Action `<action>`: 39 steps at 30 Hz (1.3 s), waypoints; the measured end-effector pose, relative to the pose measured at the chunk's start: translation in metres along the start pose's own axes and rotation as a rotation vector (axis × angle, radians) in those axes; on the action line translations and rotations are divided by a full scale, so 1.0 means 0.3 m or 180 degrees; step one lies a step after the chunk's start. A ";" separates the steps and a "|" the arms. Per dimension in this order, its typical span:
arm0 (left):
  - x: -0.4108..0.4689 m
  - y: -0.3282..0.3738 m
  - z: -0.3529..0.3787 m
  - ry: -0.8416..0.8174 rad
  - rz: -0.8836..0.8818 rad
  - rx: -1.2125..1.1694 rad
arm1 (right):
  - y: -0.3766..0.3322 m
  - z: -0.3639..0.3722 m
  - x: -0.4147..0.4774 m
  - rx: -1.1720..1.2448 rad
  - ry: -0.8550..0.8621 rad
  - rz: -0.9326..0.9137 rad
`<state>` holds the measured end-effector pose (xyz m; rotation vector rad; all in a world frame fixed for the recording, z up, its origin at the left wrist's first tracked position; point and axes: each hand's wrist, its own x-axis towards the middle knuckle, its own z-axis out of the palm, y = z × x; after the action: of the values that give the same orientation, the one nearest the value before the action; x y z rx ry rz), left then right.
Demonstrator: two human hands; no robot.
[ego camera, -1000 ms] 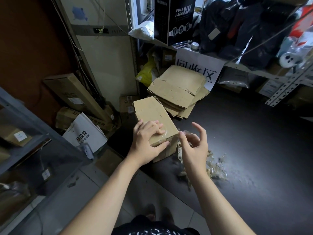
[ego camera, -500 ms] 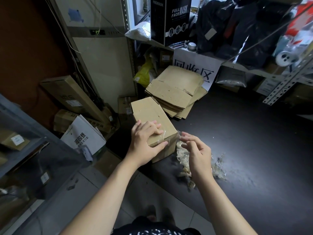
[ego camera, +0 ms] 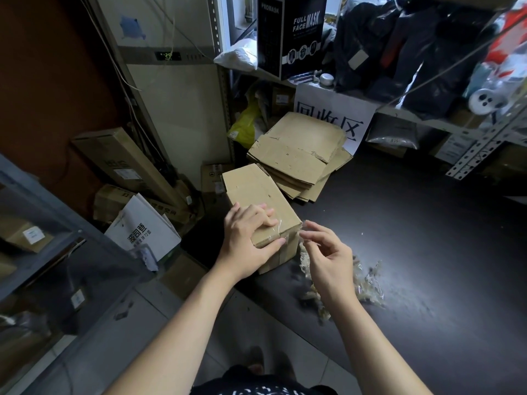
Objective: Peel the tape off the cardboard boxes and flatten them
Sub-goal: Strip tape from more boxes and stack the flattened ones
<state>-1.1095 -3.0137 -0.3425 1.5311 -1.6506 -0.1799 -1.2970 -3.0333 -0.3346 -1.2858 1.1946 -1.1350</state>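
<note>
A small closed cardboard box (ego camera: 253, 189) stands at the near left corner of the dark table (ego camera: 413, 223). Clear tape (ego camera: 281, 228) crosses its near end. My left hand (ego camera: 251, 240) grips that near end, fingers on top and thumb on the front face. My right hand (ego camera: 325, 252) is just right of the box corner, its fingertips pinching a strip of clear tape at the corner. Behind the box lies a stack of flattened cardboard boxes (ego camera: 299, 155).
A heap of crumpled peeled tape (ego camera: 362, 283) lies on the table under my right wrist. Shelves with bags and a black mask box (ego camera: 291, 32) stand behind. Long cartons (ego camera: 125, 163) and a white bag (ego camera: 145, 226) crowd the floor at left.
My right hand came down from an open raised pose, dipped to the tape heap, then moved up to the box's near right corner and pinched the tape. The left hand stayed put.
</note>
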 end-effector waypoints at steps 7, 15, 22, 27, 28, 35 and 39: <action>-0.002 0.000 0.002 0.0026 -0.0025 -0.0023 | -0.007 0.021 0.023 0.0087 0.0040 -0.0006; -0.001 0.001 -0.001 0.0051 0.0013 -0.0023 | -0.028 0.018 0.058 -0.0271 -0.0018 0.0317; 0.000 -0.009 -0.012 -0.0037 0.0029 -0.0095 | -0.044 -0.012 0.083 -0.0087 -0.0159 0.0558; 0.009 -0.045 -0.039 0.0038 -0.0048 -0.0084 | -0.111 -0.047 0.124 0.0588 0.0176 0.0511; 0.012 -0.045 -0.039 0.0033 -0.0053 -0.0085 | -0.125 -0.065 0.132 0.0432 0.0199 0.0385; 0.027 -0.017 -0.002 0.0012 -0.0097 -0.0088 | 0.021 -0.130 0.057 -0.1439 0.0000 0.0492; 0.025 -0.018 -0.002 0.0033 -0.0145 -0.0122 | 0.122 -0.125 0.016 -0.2091 -0.0314 0.0786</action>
<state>-1.1042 -3.0213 -0.3418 1.5389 -1.5962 -0.2264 -1.3361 -3.0410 -0.3689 -1.5916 1.6718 -0.4981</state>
